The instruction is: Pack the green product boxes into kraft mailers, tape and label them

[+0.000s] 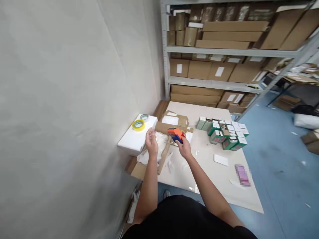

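My right hand grips an orange and blue tape dispenser above the table. Part of a tape roll shows behind its handle. My left hand is raised to the left of it, palm turned inward, fingers loosely bent and apart, with no object visible in them. Below my left hand lies an open cardboard box with crumpled white wrapping in it. Just beyond the dispenser is flattened cardboard with a white sheet on it.
A yellow tape roll and a grey tape roll rest on a white block by the wall. Several green and white small boxes stand at the table's right, near a white card. Metal shelving with cartons stands behind.
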`<control>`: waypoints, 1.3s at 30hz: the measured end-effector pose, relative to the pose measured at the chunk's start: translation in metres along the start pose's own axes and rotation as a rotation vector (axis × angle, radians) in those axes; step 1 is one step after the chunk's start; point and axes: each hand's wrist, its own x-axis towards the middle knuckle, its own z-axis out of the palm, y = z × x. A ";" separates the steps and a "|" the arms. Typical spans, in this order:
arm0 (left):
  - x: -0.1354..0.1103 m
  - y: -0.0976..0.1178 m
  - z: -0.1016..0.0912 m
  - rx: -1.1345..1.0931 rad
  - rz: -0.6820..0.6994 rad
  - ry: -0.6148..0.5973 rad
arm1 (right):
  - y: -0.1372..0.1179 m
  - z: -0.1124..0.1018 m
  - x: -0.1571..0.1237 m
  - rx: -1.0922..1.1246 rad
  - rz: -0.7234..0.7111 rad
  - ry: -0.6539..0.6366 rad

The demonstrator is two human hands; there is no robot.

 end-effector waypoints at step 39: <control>0.056 -0.055 -0.024 0.061 -0.064 -0.293 | -0.041 0.114 0.044 -0.115 -0.140 -0.035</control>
